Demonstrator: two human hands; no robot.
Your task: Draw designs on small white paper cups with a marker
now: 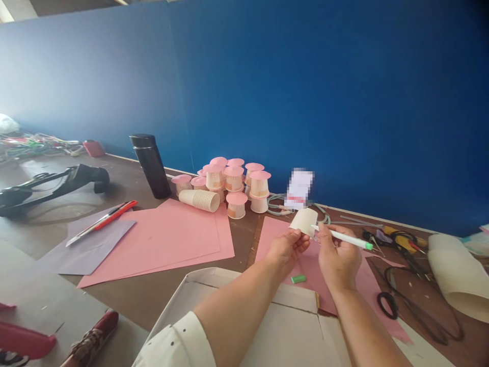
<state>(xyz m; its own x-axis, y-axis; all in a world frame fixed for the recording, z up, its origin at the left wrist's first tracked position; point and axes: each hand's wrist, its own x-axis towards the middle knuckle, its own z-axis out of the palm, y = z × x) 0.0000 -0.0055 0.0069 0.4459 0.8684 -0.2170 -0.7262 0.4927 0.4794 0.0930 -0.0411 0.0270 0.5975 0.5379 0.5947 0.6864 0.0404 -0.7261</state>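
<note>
My left hand (286,246) is closed on a small paper cup (304,221), held tilted above a pink sheet (272,233). My right hand (339,256) grips a white glue pen with a green end (349,238), its tip touching the cup's rim. A green cap (298,279) lies on the pink sheet just below my hands. Several paper cups with pink round tops (234,179) are piled against the blue wall, with a lying stack of plain cups (199,199) beside them.
Large pink sheets (168,237), a grey sheet with a red utility knife (103,220), a black flask (151,165), black scissors (412,306), a rolled paper (456,278), an open cardboard box (267,326) near me, and cables (278,205) lie around.
</note>
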